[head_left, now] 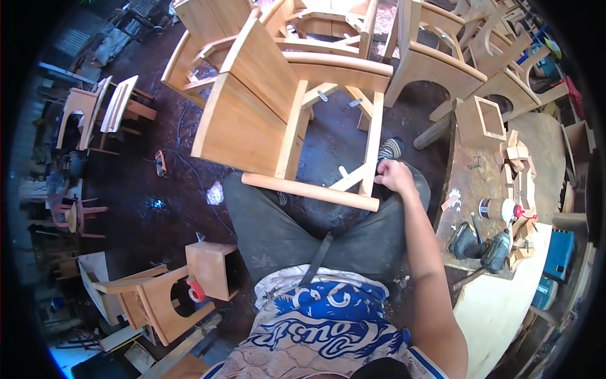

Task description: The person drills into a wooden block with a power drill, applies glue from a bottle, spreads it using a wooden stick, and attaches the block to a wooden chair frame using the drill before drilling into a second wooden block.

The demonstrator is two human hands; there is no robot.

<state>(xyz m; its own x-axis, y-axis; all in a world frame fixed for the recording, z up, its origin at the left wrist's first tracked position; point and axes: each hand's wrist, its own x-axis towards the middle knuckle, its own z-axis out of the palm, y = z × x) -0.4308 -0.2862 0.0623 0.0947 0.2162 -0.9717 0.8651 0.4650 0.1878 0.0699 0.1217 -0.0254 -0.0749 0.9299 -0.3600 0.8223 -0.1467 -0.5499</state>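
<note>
A wooden chair frame [374, 139] rests tilted in front of me, its rounded near bar [309, 191] lying across my thighs. Slanted braces cross its inner corners, and small pale metal pieces [343, 172] stick out from them. The solid plank panel [246, 120] is on its left. My right hand [396, 177] is beside the near right corner of the frame, over my right knee. Its fingers are curled together; whatever they may pinch is hidden. My left hand is out of sight.
On the right, a workbench [464, 189] bears a cordless drill [497, 251], a round tub [496, 209] and wood blocks. More wooden chairs [435, 63] stand ahead. At left lie a cable, an orange tool [161, 163] and a wooden box [209, 270] with red tape [196, 290].
</note>
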